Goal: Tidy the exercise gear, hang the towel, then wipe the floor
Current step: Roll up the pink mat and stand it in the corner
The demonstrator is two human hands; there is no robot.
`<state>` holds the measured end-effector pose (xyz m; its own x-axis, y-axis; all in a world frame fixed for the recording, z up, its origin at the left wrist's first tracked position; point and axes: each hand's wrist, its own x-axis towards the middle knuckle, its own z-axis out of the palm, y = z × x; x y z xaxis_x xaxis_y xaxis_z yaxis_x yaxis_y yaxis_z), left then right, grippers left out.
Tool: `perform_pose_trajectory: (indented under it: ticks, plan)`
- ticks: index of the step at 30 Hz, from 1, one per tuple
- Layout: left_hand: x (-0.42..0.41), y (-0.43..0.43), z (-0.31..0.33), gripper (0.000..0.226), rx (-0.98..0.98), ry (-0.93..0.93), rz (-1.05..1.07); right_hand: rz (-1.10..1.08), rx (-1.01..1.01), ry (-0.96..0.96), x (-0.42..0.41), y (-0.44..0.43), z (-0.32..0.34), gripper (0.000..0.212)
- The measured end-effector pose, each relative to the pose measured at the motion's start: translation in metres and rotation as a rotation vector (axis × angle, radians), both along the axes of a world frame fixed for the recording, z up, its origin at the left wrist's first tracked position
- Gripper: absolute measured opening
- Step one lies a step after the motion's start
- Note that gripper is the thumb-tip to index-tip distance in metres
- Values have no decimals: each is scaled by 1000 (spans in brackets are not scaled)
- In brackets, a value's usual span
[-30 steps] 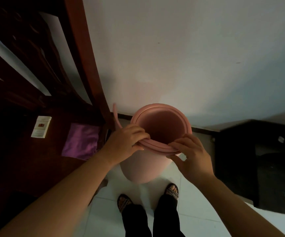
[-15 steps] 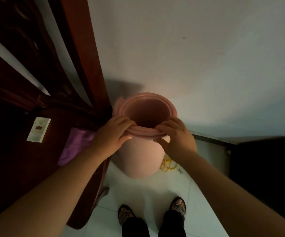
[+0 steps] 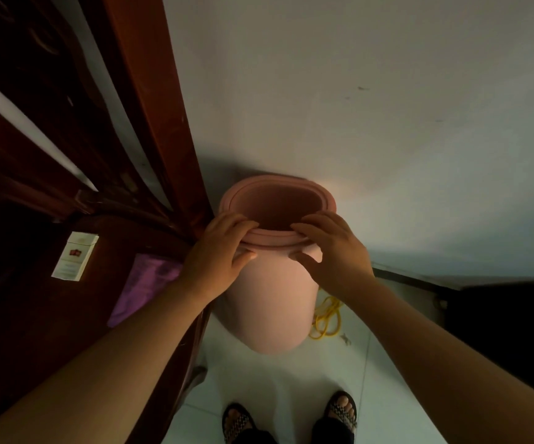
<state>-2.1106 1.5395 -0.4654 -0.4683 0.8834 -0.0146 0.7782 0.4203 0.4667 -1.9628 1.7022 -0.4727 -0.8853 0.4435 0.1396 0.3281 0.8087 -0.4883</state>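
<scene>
A pale wall point(image 3: 371, 107) fills the upper view, meeting a white tiled floor point(image 3: 275, 395) below. Dark wooden furniture point(image 3: 51, 155) runs down the left, with a bench point(image 3: 51, 315) surface carrying a purple cloth point(image 3: 144, 286) and a small white box point(image 3: 75, 256). A rolled pink exercise mat point(image 3: 272, 302) stands upright on the floor against the wall, its open spiral end facing up. The left hand point(image 3: 217, 261) and right hand point(image 3: 333, 251), 2 in all, each curl closed over the near rim, fingers on top, thumbs pressing the outer layer. A yellow cord point(image 3: 326, 318) lies on the floor just beside the mat's right side. To finish well, the roll likely needs even pressure from both sides so its layers stay tight, and a steady lean into the corner before letting go.
</scene>
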Motion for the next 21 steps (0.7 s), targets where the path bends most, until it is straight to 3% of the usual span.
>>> perform_pose_trajectory:
  ticks: [21]
  plan:
    - [12,9,4,36,20,0,-39,-73,-174,36,4,-6,-2,45]
